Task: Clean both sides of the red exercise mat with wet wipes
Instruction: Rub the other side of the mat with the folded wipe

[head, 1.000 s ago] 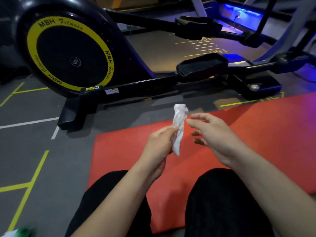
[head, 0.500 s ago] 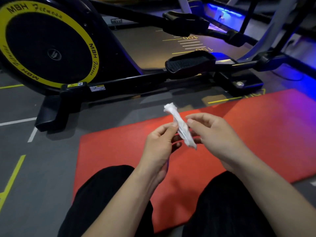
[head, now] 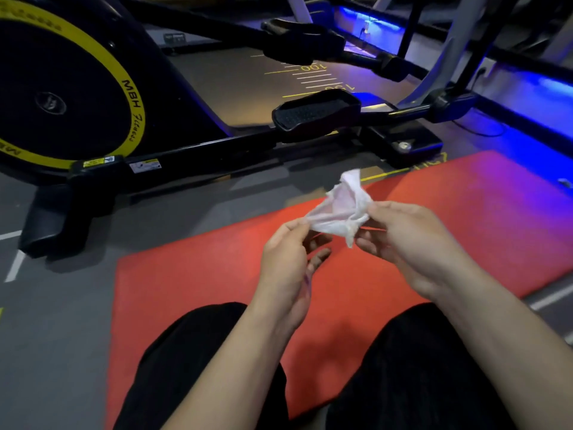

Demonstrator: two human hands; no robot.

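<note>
Both hands hover above the red exercise mat (head: 217, 290) on the floor, the left hand (head: 286, 259) and right hand (head: 412, 243) each pinching an edge of a crumpled wet wipe (head: 341, 212). It looks limp, damp and clingy, so I'd grip opposite corners to spread it flat.

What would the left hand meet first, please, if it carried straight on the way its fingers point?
Probably the wet wipe it already pinches together with the right hand; beyond that, likely the elliptical machine's pedal, though depth is unclear from this single view.
</note>
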